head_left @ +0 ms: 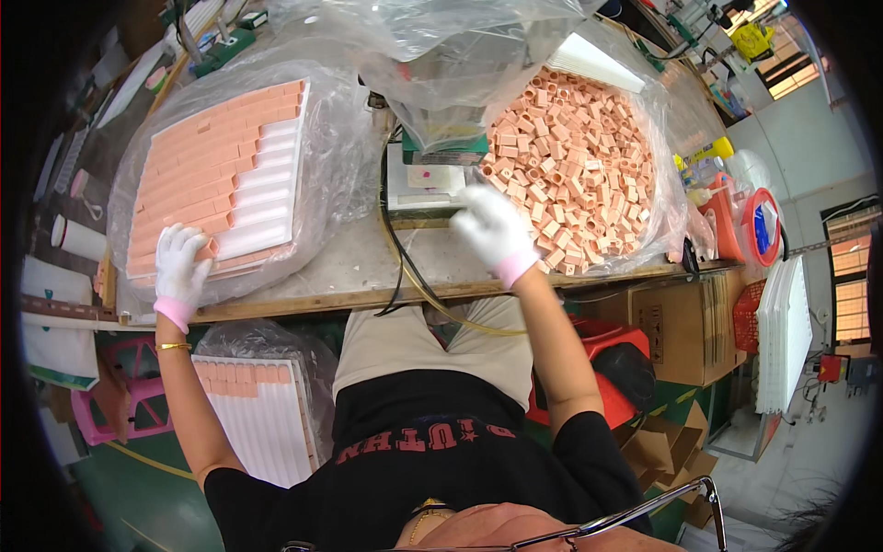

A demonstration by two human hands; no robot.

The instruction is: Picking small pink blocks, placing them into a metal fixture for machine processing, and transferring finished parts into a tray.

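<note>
My left hand, in a white glove with a pink cuff, is at the near edge of a white ribbed tray at the left. Its thumb and fingers close on a small hollow pink plastic piece. Rows of similar pink pieces cover much of that tray. My right hand, gloved the same way, is by the front of a small bench machine, beside its pale plate. Motion smears its fingers, so their grip does not show. To its right lies a big heap of loose pink pieces.
Clear plastic sheeting lies under the tray and drapes over the machine. Black cables run down past the table's front edge. Below stand another partly filled tray, a red stool and cardboard boxes.
</note>
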